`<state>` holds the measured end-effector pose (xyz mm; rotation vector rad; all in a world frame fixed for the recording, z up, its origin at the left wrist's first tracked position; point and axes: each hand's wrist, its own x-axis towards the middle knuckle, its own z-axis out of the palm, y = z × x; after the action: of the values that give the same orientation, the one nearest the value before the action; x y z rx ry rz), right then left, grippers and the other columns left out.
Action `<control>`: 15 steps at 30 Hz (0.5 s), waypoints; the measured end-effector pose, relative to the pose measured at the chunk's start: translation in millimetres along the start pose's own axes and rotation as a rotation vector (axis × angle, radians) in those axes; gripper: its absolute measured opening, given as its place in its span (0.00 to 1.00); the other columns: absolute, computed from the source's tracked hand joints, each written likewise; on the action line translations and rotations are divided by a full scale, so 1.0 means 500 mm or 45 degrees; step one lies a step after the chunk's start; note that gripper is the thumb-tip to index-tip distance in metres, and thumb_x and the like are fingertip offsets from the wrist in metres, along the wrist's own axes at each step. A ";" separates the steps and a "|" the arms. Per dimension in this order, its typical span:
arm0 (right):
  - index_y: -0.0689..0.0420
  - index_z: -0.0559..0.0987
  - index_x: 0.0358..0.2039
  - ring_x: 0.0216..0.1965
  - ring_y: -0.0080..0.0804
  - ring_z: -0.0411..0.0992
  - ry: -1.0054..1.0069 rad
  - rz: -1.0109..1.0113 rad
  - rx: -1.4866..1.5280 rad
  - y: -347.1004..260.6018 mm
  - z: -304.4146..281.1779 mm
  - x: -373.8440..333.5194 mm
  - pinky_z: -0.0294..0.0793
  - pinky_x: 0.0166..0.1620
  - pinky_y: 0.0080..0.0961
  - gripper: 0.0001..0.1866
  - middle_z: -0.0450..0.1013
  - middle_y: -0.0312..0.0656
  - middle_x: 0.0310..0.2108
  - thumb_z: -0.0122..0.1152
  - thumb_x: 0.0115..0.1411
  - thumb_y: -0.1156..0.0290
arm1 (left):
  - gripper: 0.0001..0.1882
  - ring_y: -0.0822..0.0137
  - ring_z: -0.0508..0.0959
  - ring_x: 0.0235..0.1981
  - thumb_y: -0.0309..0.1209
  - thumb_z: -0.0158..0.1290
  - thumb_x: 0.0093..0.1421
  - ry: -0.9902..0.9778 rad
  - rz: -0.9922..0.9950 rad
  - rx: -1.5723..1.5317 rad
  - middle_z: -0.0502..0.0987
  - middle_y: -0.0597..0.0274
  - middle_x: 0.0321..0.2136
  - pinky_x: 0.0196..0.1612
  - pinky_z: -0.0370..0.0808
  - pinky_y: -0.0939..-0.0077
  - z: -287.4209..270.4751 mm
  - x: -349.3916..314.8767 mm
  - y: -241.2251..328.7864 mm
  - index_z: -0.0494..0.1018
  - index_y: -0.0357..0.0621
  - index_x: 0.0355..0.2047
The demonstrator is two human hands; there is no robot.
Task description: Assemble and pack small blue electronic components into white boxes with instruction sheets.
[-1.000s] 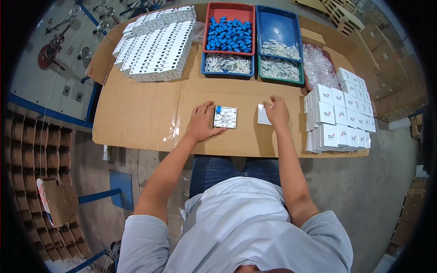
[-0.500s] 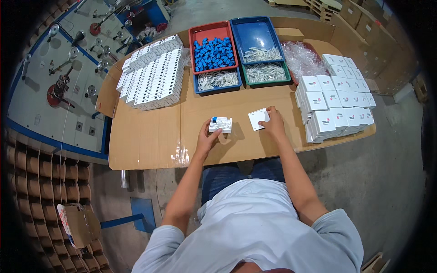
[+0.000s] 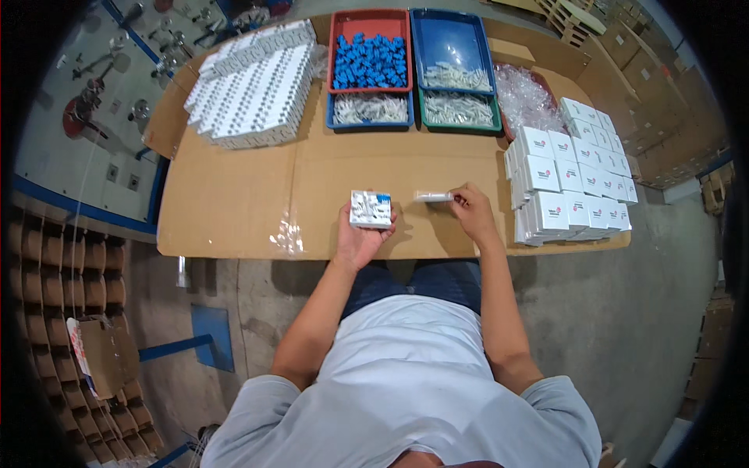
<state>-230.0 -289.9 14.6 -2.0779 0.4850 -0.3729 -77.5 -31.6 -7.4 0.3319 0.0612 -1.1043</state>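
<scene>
On the upturned palm of my left hand (image 3: 363, 243) rests a square white plastic housing (image 3: 370, 209), its open side up. Inside it are white parts and a blue piece at the far right corner. The fingers wrap round its lower and right edges. Held by its right end, a flat white cover plate (image 3: 431, 196) is pinched in my right hand (image 3: 476, 214). It shows nearly edge-on, above the cardboard table top (image 3: 328, 175) and apart from the housing.
Behind my hands stand a red tray (image 3: 334, 23) of blue connectors, a blue tray (image 3: 452, 39), another blue tray (image 3: 412, 123) and a green tray (image 3: 460, 127) of small white parts. Clear plastic bags (image 3: 527, 97) lie right of them. White units (image 3: 257, 86) stack left, white boxes (image 3: 554, 214) right.
The housing has turned, its blue piece passing from the far left corner to the far right, and my left palm now supports it. The plate has tilted from face-up to nearly edge-on.
</scene>
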 end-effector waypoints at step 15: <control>0.61 0.71 0.65 0.49 0.26 0.72 -0.020 0.250 0.594 -0.108 0.024 0.006 0.70 0.54 0.23 0.27 0.75 0.38 0.43 0.61 0.69 0.64 | 0.29 0.40 0.73 0.61 0.54 0.31 0.75 -0.045 -0.191 0.062 0.70 0.45 0.62 0.58 0.75 0.45 0.075 -0.034 -0.030 0.60 0.58 0.70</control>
<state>-211.6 -256.4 54.8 -1.5670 0.5307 -0.3177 -102.8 -33.7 28.3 0.3558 0.0284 -1.2612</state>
